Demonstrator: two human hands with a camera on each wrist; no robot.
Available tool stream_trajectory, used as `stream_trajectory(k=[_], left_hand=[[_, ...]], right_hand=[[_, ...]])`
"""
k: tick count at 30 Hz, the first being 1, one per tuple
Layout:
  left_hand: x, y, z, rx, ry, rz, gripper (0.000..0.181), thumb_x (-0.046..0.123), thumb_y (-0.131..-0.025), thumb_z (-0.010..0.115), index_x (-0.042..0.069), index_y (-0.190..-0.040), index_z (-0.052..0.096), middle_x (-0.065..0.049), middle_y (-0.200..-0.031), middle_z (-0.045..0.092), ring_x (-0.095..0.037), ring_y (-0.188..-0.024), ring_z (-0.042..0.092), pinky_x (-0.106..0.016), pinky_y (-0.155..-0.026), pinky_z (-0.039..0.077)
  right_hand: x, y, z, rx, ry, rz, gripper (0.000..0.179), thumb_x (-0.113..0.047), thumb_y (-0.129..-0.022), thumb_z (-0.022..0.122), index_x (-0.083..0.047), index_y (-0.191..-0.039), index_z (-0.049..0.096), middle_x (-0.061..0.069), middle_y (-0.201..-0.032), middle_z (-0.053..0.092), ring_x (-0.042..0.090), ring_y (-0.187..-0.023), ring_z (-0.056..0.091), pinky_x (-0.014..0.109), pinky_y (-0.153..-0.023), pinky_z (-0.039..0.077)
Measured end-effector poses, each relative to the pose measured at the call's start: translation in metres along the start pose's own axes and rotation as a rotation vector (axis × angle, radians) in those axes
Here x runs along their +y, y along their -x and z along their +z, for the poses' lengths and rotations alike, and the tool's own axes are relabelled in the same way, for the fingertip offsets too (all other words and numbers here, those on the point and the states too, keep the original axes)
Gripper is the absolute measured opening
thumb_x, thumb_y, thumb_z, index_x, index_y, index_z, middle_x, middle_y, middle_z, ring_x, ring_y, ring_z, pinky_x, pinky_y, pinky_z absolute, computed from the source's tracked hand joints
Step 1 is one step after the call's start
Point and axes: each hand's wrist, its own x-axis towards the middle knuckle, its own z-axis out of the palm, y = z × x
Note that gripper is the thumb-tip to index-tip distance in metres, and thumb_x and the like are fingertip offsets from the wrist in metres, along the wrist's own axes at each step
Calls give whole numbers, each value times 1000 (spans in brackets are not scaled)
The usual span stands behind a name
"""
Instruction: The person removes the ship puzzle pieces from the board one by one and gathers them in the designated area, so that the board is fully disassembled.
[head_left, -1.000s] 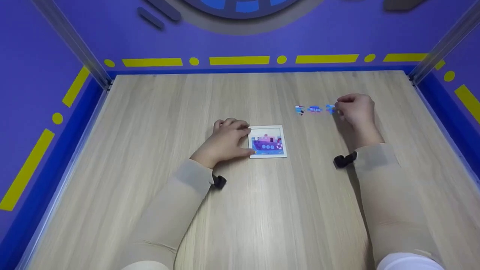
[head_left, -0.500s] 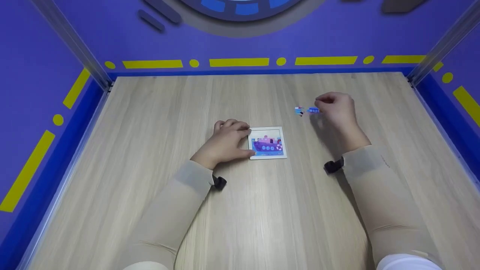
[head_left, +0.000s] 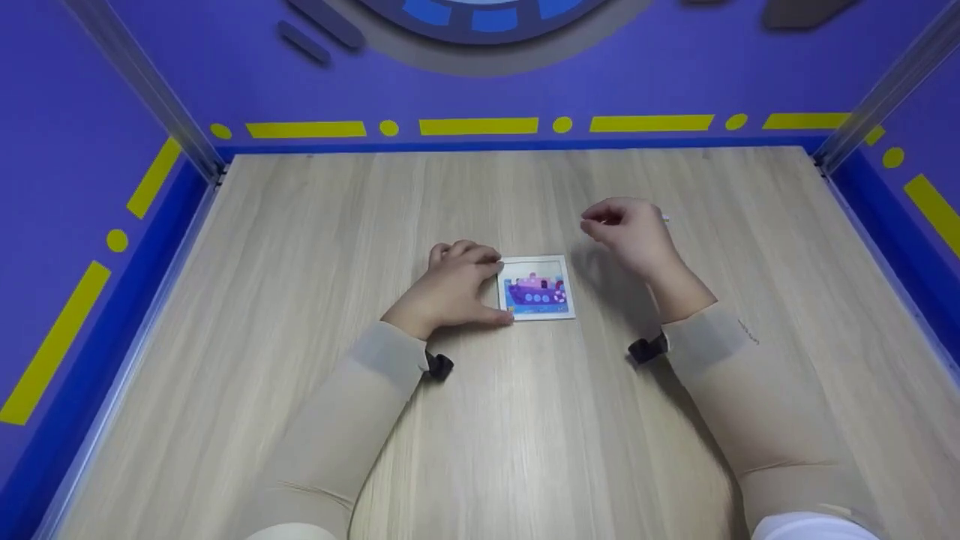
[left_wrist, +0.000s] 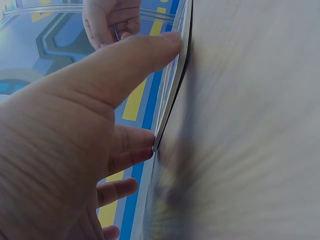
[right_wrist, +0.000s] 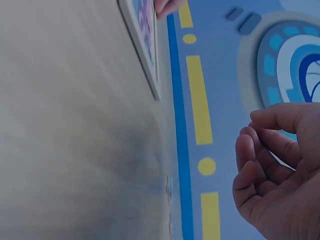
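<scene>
A small square jigsaw puzzle (head_left: 536,292) in a white frame lies on the table, showing a purple and pink ship. My left hand (head_left: 450,285) holds its left edge, thumb at the near corner and forefinger at the far corner. In the left wrist view, the thumb (left_wrist: 145,55) presses on the frame's edge. My right hand (head_left: 630,232) hovers beyond and right of the puzzle, its fingers loosely curled and thumb near the forefinger. Nothing shows between those fingertips (right_wrist: 257,117) in the right wrist view. Below this hand, small puzzle pieces (right_wrist: 170,187) lie mostly hidden from the head view.
The wooden table (head_left: 480,420) is enclosed by purple walls (head_left: 480,94) with yellow dashes. One bit of a loose puzzle piece (head_left: 665,218) peeks out just right of the right hand. Black wrist cameras (head_left: 439,365) sit at both cuffs.
My right hand has moved left, away from the rightmost loose piece and over the others, which it now covers. The left hand stays at the puzzle.
</scene>
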Motion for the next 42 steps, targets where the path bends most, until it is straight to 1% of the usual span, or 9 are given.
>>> stream_trajectory(k=[8,12,15,20,24,27,34,37,42], left_hand=[[1,0,0,-3,-1,-6,99,73,-88,86,14,-164,62,-2,-171,54,-31,-163,39,-65,-134,20],[0,0,0,-3,-1,-2,99,73,-89,86,13,-164,61,-3,-172,54,-32,-163,40,-65,-135,20],[0,0,0,0,-2,0,100,73,-89,85,13,-164,61,-3,-172,54,-32,-163,40,-65,-135,20],[-1,1,0,1,-6,2,100,74,-89,84,13,-164,61,-3,-172,54,-31,-163,40,-65,-134,20],[-1,1,1,-5,1,9,99,73,-90,84,13,-164,61,-3,-172,53,-32,-164,39,-65,-134,20],[0,1,1,-5,7,12,98,72,-90,84,12,-164,61,-3,-173,53,-32,-164,38,-64,-133,20],[0,1,1,-15,9,-1,98,72,-91,82,15,-167,58,-2,-175,51,-31,-166,36,-65,-134,20],[0,1,1,-13,9,0,96,71,-92,82,15,-167,58,-2,-174,51,-31,-165,37,-65,-135,20],[0,1,0,-11,19,3,93,69,-94,80,15,-166,59,-3,-174,52,-31,-165,37,-65,-134,20]], right_hand=[[-15,9,23,-126,-5,-5,28,-17,-107,76,-2,-130,81,16,-125,79,25,-108,66,20,-85,55],[-22,16,33,-188,24,-27,29,-18,-107,76,-4,-132,81,14,-123,79,26,-109,68,24,-88,56],[-25,20,40,-225,17,-54,30,-16,-106,78,-3,-133,81,15,-120,80,27,-106,71,27,-86,58],[-25,24,52,-280,29,-100,30,-15,-103,79,-1,-130,81,16,-117,81,28,-103,72,32,-88,58],[-22,26,58,-331,84,-98,32,-17,-103,79,-4,-132,81,14,-119,80,28,-107,70,40,-95,57],[-20,27,59,-365,120,-97,33,-17,-102,82,-5,-133,81,14,-120,80,28,-108,70,42,-96,57],[-15,28,62,-413,129,-102,37,-14,-99,85,-4,-134,81,13,-119,79,22,-102,70,32,-88,54],[-15,29,63,-420,141,-106,37,-13,-98,85,-3,-134,81,13,-118,79,23,-102,69,35,-90,55],[-14,30,65,-424,172,-117,34,-10,-99,85,-2,-132,81,14,-116,79,26,-105,69,45,-97,58]])
